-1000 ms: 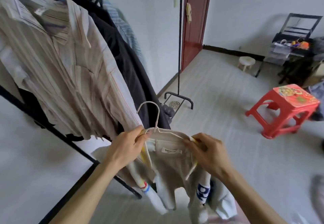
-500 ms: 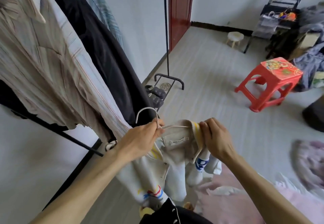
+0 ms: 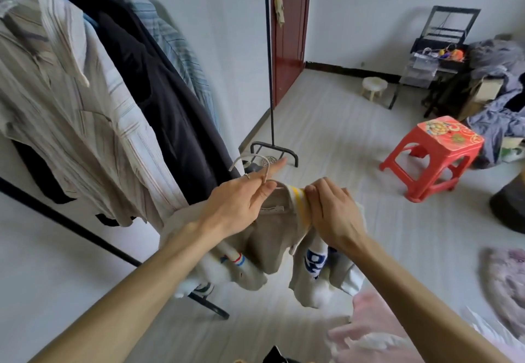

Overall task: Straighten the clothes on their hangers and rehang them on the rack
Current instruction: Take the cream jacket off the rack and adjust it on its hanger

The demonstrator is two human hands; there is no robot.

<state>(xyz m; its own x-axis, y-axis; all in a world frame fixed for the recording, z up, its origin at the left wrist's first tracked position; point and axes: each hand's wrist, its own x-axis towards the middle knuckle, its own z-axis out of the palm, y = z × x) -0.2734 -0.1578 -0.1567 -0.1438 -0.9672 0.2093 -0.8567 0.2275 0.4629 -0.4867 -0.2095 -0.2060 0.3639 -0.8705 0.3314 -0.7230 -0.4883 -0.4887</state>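
**Trainee:** Hand status?

**Instructor:** Your left hand (image 3: 238,203) is pinching the neck of the thin hanger (image 3: 266,172) between its fingers, with the forefinger stretched out. Your right hand (image 3: 332,212) is curling round the yellow-striped collar (image 3: 299,200) of the cream top (image 3: 270,237).

**Trainee:** Location?

**Instructor:** The top is hanging off the rack (image 3: 268,50), low in front of it. It is just beside the striped shirt (image 3: 71,101) and dark coat (image 3: 164,101) hanging there.

**Trainee:** Handling?

**Instructor:** You are probably dealing with light, limp cloth that is slipping easily on a flexing hanger. Be taking hold at the collar and shoulders, and be lifting by the hook.

**Trainee:** Containers?

**Instructor:** Clear drawers (image 3: 420,67) are standing well beyond the rack. Their contents are too small to tell.
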